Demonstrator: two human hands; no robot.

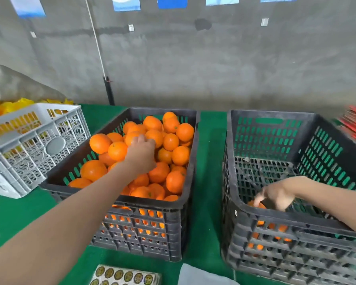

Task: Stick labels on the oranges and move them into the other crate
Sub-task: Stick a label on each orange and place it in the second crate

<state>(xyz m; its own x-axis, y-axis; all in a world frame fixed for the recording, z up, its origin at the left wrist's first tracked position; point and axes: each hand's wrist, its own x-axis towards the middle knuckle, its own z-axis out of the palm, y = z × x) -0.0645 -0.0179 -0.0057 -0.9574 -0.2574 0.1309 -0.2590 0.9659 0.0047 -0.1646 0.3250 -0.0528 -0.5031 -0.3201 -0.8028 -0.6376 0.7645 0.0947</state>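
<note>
Before you, the full crate point(152, 203) and the near-empty crate point(275, 217) are black moulded plastic, matt and dusty-looking. Your oranges point(174, 181) have smooth, faintly glossy peel. The table cover point(208, 182) is matt green cloth, the label sheet point(124, 276) shiny paper, the side crate point(35, 146) pale grey plastic, the wall point(214, 68) rough concrete

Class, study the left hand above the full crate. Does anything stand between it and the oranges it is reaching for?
Nothing visible does. The left hand lies right on top of the heaped oranges in the open-topped black crate, with no lid, wall or other thing between them.
</note>
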